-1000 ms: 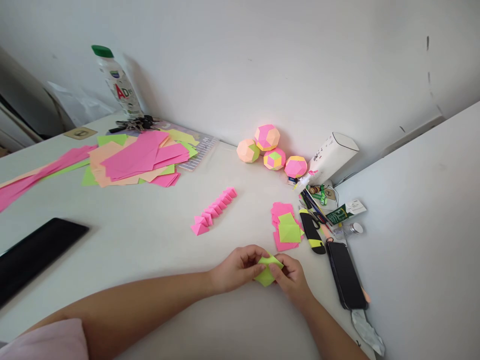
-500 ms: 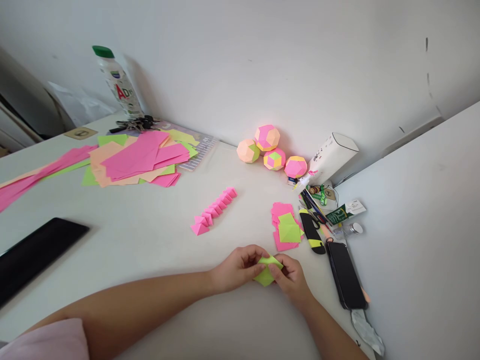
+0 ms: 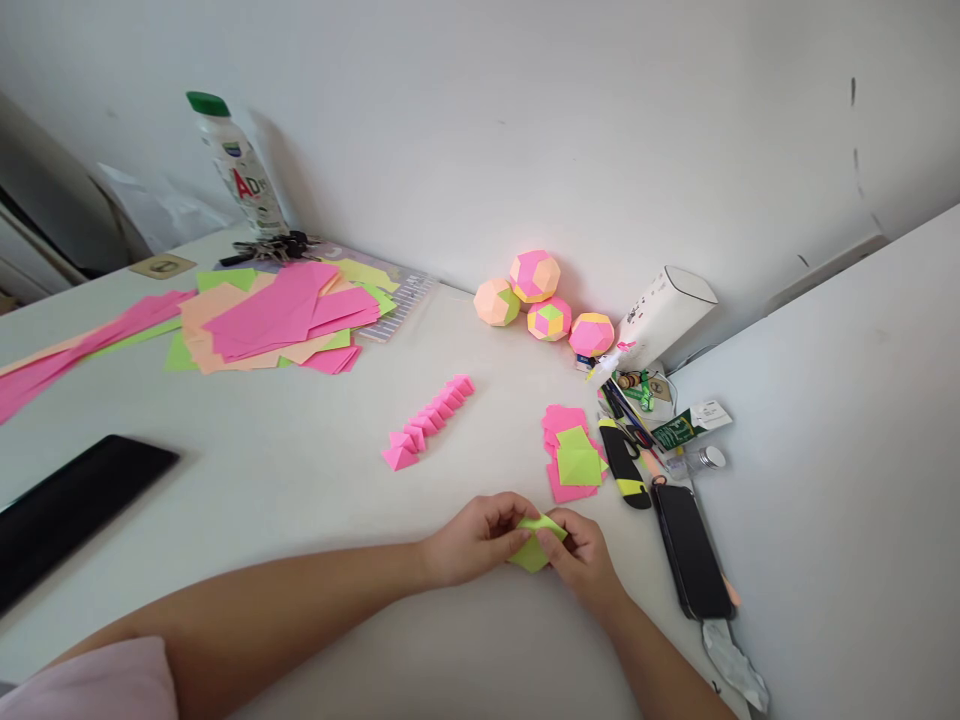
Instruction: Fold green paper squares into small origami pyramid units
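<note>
Both my hands meet low on the white table (image 3: 300, 500) over a small folded green paper piece (image 3: 534, 545). My left hand (image 3: 476, 540) pinches its left side with curled fingers. My right hand (image 3: 581, 555) pinches its right side, thumb on top. Just beyond them lies a small stack of pink and green paper squares (image 3: 574, 462). A row of folded pink paper units (image 3: 427, 422) stretches diagonally to the left of that stack.
Four paper balls (image 3: 544, 300) sit by the wall. Loose coloured sheets (image 3: 277, 315), keys and a bottle (image 3: 236, 165) lie at the back left. A black slab (image 3: 67, 510) is at the left. Phone (image 3: 691, 550), scissors, pens and a white box (image 3: 664, 315) crowd the right.
</note>
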`<state>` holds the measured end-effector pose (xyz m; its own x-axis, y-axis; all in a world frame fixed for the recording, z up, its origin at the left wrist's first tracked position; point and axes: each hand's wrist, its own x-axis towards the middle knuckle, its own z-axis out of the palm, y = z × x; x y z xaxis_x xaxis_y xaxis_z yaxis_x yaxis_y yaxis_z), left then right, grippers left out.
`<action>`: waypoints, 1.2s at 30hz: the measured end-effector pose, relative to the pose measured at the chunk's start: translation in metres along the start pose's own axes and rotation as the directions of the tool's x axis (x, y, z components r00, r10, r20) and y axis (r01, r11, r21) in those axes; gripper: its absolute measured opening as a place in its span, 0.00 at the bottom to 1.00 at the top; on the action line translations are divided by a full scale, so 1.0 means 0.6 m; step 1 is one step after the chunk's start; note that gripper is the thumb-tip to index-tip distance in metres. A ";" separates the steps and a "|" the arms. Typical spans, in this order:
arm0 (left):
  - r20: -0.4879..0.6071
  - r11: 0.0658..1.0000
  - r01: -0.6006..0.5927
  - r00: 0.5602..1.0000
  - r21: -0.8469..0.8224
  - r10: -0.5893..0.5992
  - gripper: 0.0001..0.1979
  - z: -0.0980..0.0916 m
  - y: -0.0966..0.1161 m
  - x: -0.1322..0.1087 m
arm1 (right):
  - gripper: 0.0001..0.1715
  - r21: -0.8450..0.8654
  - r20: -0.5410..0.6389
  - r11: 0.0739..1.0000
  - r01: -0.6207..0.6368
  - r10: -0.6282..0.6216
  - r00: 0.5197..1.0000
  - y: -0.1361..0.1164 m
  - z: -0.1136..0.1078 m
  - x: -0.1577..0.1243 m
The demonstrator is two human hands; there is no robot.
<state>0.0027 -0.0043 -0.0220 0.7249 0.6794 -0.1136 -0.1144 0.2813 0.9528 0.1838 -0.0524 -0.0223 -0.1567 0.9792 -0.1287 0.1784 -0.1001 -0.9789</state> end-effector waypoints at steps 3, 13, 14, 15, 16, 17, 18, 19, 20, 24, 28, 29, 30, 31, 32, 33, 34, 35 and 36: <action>0.016 1.000 -0.002 1.000 0.017 0.002 0.21 0.000 -0.002 0.000 | 0.15 -0.012 -0.001 1.000 0.007 -0.007 1.000 0.000 0.000 0.000; 0.015 0.999 0.005 1.000 0.047 -0.005 0.21 0.000 0.002 0.001 | 0.16 -0.027 0.001 1.000 0.007 -0.007 1.000 -0.003 -0.001 0.003; 0.018 0.999 0.006 1.000 0.047 -0.007 0.21 0.000 0.001 0.001 | 0.16 -0.024 0.002 1.000 0.006 -0.006 1.000 -0.003 0.000 0.002; 0.021 0.999 0.006 1.000 0.047 -0.007 0.21 0.000 0.001 0.001 | 0.16 -0.022 0.002 1.000 0.005 -0.005 1.000 -0.003 0.000 0.002; 0.022 0.999 0.005 1.000 0.048 -0.006 0.21 0.000 0.001 0.001 | 0.16 -0.021 0.000 1.000 0.004 -0.004 1.000 -0.004 0.000 0.002; 0.023 0.999 0.004 1.000 0.050 -0.005 0.21 0.000 0.001 0.001 | 0.16 -0.021 0.000 1.000 0.004 -0.004 1.000 -0.004 0.000 0.002; 0.023 0.999 0.004 1.000 0.052 -0.005 0.21 0.000 0.000 0.001 | 0.16 -0.022 -0.002 1.000 0.006 -0.006 1.000 -0.004 0.000 0.002; 0.024 0.999 0.005 1.000 0.054 -0.006 0.21 0.000 0.000 0.001 | 0.16 -0.023 -0.003 1.000 0.008 -0.008 1.000 -0.004 0.000 0.002; 0.022 0.998 0.006 1.000 0.057 -0.007 0.21 0.000 0.000 0.001 | 0.16 -0.025 -0.003 1.000 0.009 -0.009 1.000 -0.004 0.000 0.002; 0.017 0.998 0.005 1.000 0.062 -0.006 0.21 0.000 0.001 0.000 | 0.15 -0.036 -0.005 0.999 0.009 -0.009 1.000 -0.004 0.000 0.002; 0.018 0.998 0.007 1.000 0.063 -0.009 0.21 0.000 0.003 0.000 | 0.16 -0.039 -0.004 0.999 0.005 -0.005 1.000 -0.005 0.000 0.002; 0.019 0.998 0.006 1.000 0.063 -0.008 0.21 0.001 0.003 0.000 | 0.16 -0.037 -0.003 0.999 0.004 -0.004 1.000 -0.005 0.000 0.002; 0.018 0.998 0.006 1.000 0.063 -0.007 0.21 0.001 0.003 0.000 | 0.16 -0.037 -0.002 0.999 0.005 -0.005 1.000 -0.004 0.000 0.002; 0.017 0.998 0.006 1.000 0.063 -0.007 0.21 0.001 0.003 0.000 | 0.16 -0.036 -0.001 0.999 0.006 -0.006 1.000 -0.004 0.000 0.002; 0.016 0.998 0.007 1.000 0.062 -0.008 0.21 0.001 0.003 0.000 | 0.16 -0.036 -0.001 0.999 0.008 -0.008 1.000 -0.004 0.000 0.002; 0.016 0.998 0.009 1.000 0.062 -0.010 0.21 0.001 0.002 0.000 | 0.16 -0.037 -0.003 0.999 0.011 -0.011 1.000 -0.004 0.000 0.002; 0.015 0.998 0.011 1.000 0.062 -0.012 0.21 0.001 0.002 0.000 | 0.16 -0.038 -0.004 0.999 0.012 -0.013 1.000 -0.003 0.000 0.002; 0.015 0.998 0.011 1.000 0.064 -0.012 0.21 0.000 0.002 0.000 | 0.16 -0.040 -0.007 0.999 0.013 -0.013 1.000 -0.004 0.000 0.002; 0.014 0.998 0.010 1.000 0.066 -0.011 0.21 0.000 0.002 0.000 | 0.16 -0.043 -0.010 0.999 0.011 -0.012 1.000 -0.004 0.001 0.002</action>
<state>0.0028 -0.0040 -0.0211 0.7354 0.6669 -0.1197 -0.0624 0.2425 0.9681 0.1828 -0.0513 -0.0201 -0.1493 0.9820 -0.1155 0.2182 -0.0812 -0.9725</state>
